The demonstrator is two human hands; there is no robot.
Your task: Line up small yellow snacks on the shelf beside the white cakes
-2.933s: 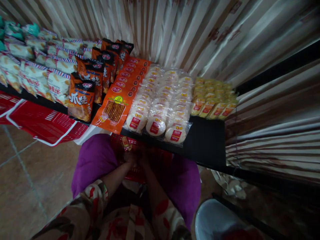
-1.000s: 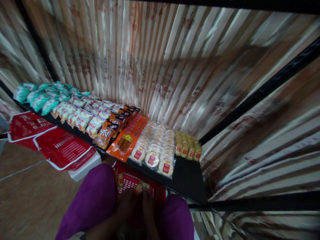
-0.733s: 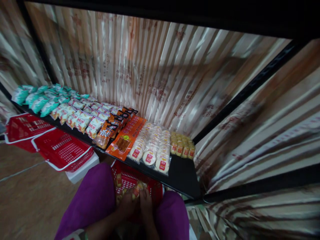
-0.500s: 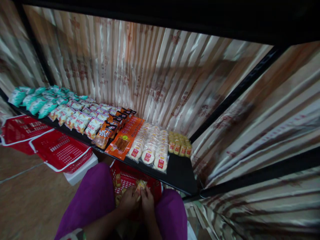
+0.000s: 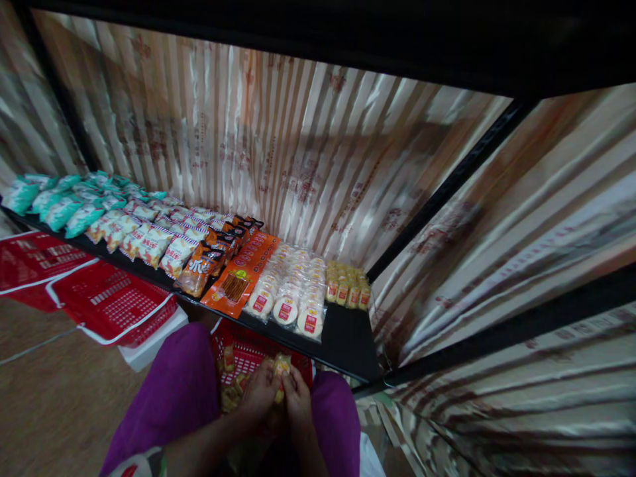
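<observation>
Between my knees, my left hand (image 5: 261, 392) and my right hand (image 5: 297, 395) are together, fingers closed on a small yellow snack packet (image 5: 281, 366) with a reddish label. Both thumbs press on its wrapper from either side. Below them is a red basket (image 5: 248, 339), with several more yellow snack packets (image 5: 231, 397) in it, partly covered by my hands and legs. On the black shelf (image 5: 350, 336) ahead, rows of similar yellow packets (image 5: 348, 285) stand at the right, beside round white crackers (image 5: 285, 308) in clear wrap.
Leftward along the shelf lie an orange snack bag (image 5: 238, 278), white-and-orange bags (image 5: 149, 242) and teal bags (image 5: 62, 209). Two more red baskets (image 5: 112, 298) sit under its left edge, by a white box (image 5: 156, 341). A black post (image 5: 447, 192) rises at right.
The view has shifted slightly, so the shelf appears farther left. My hands stay together on the yellow snack packet, which now stands more upright between my fingers.
</observation>
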